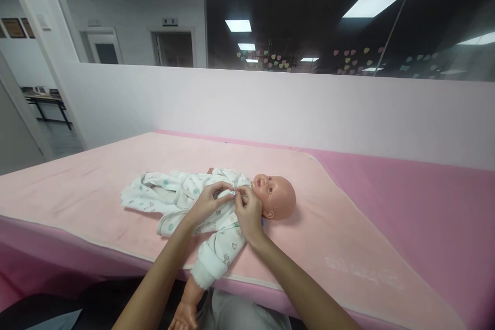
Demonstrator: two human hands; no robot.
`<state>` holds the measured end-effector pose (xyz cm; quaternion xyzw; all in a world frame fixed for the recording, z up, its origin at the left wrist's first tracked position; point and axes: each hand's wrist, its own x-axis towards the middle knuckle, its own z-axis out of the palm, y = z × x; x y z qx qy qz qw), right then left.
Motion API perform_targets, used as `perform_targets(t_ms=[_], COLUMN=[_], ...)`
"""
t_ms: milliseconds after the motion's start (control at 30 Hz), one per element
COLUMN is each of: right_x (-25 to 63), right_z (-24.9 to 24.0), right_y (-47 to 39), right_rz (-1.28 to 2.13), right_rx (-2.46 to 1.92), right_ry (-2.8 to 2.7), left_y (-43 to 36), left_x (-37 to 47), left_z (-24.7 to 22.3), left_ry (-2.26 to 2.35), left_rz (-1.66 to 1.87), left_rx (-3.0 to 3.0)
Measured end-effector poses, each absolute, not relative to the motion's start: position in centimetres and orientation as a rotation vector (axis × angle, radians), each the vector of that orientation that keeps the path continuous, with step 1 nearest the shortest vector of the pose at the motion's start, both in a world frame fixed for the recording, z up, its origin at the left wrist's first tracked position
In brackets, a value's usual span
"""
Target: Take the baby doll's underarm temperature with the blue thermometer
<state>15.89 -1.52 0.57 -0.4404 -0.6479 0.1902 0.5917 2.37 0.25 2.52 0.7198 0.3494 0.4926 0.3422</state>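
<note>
A baby doll lies on its back, its bald head to the right. It wears a white printed baby outfit, whose lower part spreads out to the left. Over the doll's upper chest, my left hand pinches the cloth between thumb and fingers. Right beside it, close to the doll's chin, my right hand is also closed on the outfit. The fingertips of both hands nearly meet; the small detail between them is too tiny to make out. One doll arm hangs over the front edge, its sleeve cuff folded back.
A peach-coloured mat covers the pink-covered table. Behind stands a white half wall with a dark window above. At the far left, a desk shows through a doorway. My lap is below the front edge.
</note>
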Motion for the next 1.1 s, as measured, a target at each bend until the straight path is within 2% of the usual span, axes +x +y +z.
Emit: perform_targets(t_ms=[1100], right_x=[15.65], right_z=[0.62], right_y=[-1.88], right_rz=[0.408], right_rx=[-1.046], right_ry=[-1.490], left_y=[0.07], left_x=[2.45], left_z=[2.47], left_ry=[0.918], left_rz=[1.313], left_rx=[1.880])
